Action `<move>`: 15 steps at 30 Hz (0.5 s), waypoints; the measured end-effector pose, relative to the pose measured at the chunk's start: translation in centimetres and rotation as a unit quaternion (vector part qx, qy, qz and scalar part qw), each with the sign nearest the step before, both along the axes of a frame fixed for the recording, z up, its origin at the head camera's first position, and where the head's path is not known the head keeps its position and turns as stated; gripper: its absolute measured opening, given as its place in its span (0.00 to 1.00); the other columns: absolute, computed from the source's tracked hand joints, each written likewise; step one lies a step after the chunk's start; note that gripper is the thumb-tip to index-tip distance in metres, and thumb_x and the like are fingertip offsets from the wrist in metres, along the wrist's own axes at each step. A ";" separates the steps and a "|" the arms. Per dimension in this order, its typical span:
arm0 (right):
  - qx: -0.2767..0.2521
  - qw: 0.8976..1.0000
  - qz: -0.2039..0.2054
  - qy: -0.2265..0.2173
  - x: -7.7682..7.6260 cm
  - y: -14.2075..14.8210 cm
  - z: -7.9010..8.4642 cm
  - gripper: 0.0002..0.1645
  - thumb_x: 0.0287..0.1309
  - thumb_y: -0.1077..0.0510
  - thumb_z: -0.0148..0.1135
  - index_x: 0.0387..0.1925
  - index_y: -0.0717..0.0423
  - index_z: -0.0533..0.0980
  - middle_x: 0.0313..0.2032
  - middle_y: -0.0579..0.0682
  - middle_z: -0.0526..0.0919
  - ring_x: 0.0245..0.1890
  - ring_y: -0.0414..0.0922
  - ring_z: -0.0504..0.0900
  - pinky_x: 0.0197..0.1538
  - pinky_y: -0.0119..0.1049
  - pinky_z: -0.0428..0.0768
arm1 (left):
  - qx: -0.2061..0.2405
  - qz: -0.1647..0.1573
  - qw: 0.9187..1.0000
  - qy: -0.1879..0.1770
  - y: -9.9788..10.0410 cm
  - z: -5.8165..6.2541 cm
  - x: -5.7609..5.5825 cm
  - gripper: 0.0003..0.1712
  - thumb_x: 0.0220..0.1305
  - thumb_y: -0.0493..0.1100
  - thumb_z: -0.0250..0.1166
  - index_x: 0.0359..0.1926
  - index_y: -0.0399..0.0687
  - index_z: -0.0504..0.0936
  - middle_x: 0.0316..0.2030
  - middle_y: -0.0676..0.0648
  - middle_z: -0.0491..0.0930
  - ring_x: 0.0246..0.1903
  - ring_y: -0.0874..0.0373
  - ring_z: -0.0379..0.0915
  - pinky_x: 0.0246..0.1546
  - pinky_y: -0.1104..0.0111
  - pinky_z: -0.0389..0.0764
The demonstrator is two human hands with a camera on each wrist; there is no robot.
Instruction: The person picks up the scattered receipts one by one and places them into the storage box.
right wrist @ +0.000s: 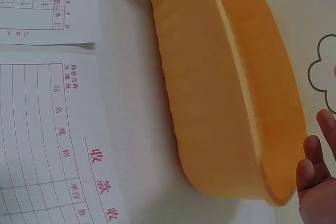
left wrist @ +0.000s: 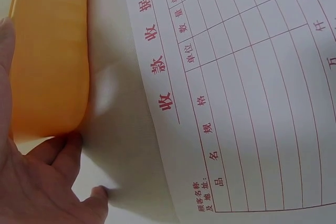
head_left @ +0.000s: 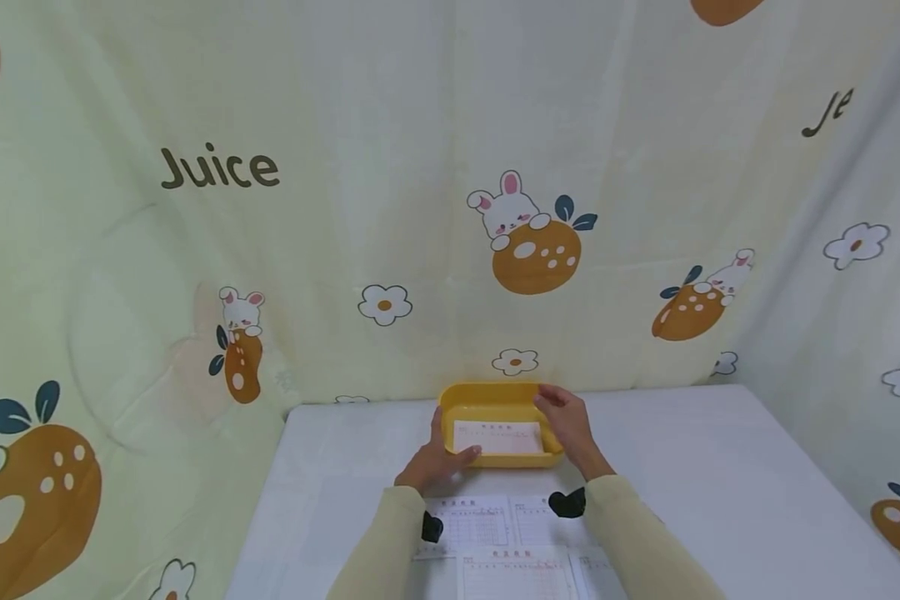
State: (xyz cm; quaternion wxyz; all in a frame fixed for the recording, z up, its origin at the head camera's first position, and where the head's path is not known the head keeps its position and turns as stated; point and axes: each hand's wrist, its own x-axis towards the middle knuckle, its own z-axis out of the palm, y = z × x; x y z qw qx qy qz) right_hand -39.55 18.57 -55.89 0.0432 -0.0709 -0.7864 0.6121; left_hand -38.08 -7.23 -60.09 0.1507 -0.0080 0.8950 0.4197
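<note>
A yellow plastic basket [head_left: 501, 460] stands on the white table against the curtain, a printed receipt slip [head_left: 497, 437] lying inside. My left hand [head_left: 437, 458] holds its left end, thumb over the front rim and other fingers along the outside. In the left wrist view, fingers [left wrist: 68, 153] lie against the basket's lower corner. By the back right corner is my right hand [head_left: 567, 423]. Its fingers [right wrist: 313, 150] look loosely bent beside the rim in the right wrist view, with nothing seen between them; whether they touch the basket I cannot tell.
Several printed receipt sheets [head_left: 521, 575] lie in rows on the table [head_left: 705, 492] in front of the basket, partly under the forearms. A patterned curtain [head_left: 420, 208] rises directly behind the table's back edge, and another [head_left: 855, 333] hangs at the right.
</note>
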 end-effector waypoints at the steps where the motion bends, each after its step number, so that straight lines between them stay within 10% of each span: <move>1: -0.001 1.000 0.001 0.001 0.1 0.1 0.1 0.28 0.81 0.58 0.57 0.73 0.69 0.70 0.69 0.68 0.75 0.67 0.62 0.76 0.72 0.54 0.73 | -0.002 0.000 1.000 0.000 0.0 0.0 0.0 0.72 0.63 0.71 0.73 0.88 0.57 0.34 0.71 0.31 0.72 0.62 0.32 0.75 0.66 0.34 0.70; 15: 0.040 0.999 0.014 0.033 3.1 4.7 1.7 0.31 0.83 0.52 0.57 0.75 0.65 0.69 0.70 0.65 0.76 0.70 0.58 0.75 0.72 0.45 0.73 | -0.004 -0.012 1.000 0.007 0.0 0.6 0.4 0.71 0.64 0.72 0.72 0.87 0.55 0.33 0.69 0.29 0.73 0.60 0.33 0.76 0.66 0.35 0.71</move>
